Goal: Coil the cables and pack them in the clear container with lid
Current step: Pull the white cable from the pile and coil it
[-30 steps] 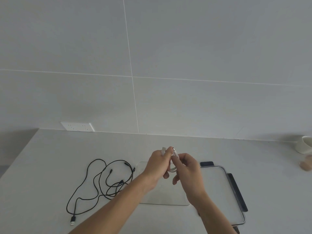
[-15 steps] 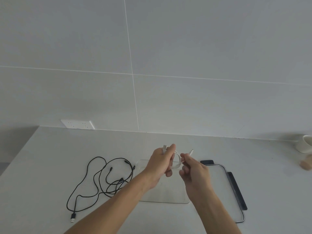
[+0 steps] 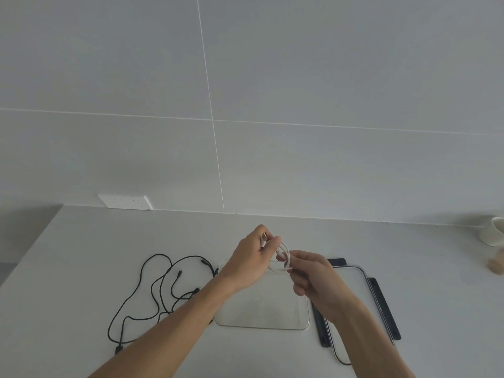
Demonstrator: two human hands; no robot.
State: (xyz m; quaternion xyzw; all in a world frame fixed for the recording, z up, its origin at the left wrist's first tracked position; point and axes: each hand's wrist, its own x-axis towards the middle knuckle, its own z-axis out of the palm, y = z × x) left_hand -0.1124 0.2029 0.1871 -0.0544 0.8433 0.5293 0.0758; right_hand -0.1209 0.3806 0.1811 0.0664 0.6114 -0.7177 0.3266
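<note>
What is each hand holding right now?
Left hand: closed on the thin white coiled cable.
Right hand: closed on the same cable.

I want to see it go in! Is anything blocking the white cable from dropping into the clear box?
Nothing visible. Both hands hold the white cable right above the open clear container; its lid lies off to the right.

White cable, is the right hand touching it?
Touching. The head view shows the right hand pinching the white cable loop between thumb and fingers.

A white cup [image 3: 493, 236] is cut off at right; forearms hide part of the lid [image 3: 362, 296] and black cable [image 3: 152, 285].
</note>
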